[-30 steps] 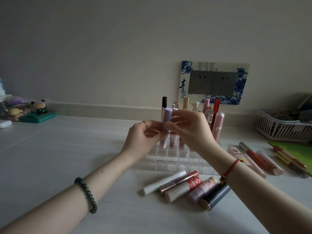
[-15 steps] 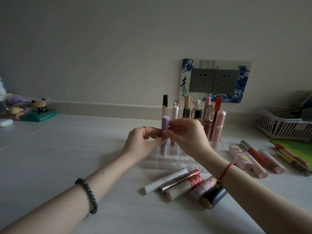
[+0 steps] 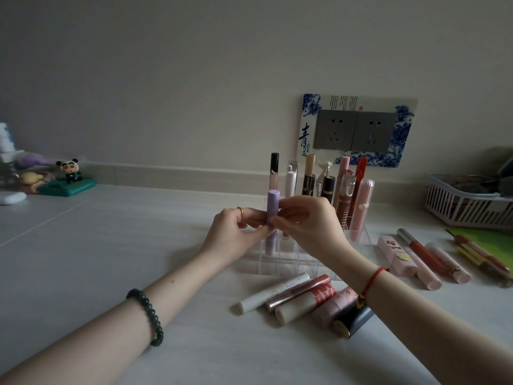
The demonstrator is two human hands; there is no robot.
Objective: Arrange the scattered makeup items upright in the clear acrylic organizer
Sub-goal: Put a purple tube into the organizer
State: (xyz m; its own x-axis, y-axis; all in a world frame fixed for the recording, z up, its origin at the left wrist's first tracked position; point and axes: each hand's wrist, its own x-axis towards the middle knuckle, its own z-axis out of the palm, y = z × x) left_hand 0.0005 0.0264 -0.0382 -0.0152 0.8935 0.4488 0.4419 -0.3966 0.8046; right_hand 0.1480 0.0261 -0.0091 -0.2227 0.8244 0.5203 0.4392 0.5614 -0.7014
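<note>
A lilac tube [image 3: 273, 204] stands upright with its lower end inside a front-left cell of the clear acrylic organizer [image 3: 280, 262]. My left hand [image 3: 236, 234] and my right hand [image 3: 308, 223] both pinch the tube at its middle, one from each side. Several tubes and lipsticks [image 3: 327, 184] stand upright in the organizer's back rows. In front of it several items lie flat: a white tube [image 3: 273, 293], a rose-metal tube [image 3: 298, 293], a cream tube with a red cap [image 3: 302, 304], a pink tube [image 3: 333, 307] and a dark tube [image 3: 352, 320].
More makeup lies flat on the right: a pink box [image 3: 394, 254], a red gloss [image 3: 422, 251] and pale pink tubes [image 3: 449, 262]. Pencils [image 3: 483, 257] rest on green paper. A white basket [image 3: 469, 204] sits far right. Figurines [image 3: 69, 173] stand far left. A socket plate [image 3: 355, 129] is on the wall.
Both hands have lowered the lilac tube; its lower end now sits down inside the organizer cell. The items lying on the table have not moved.
</note>
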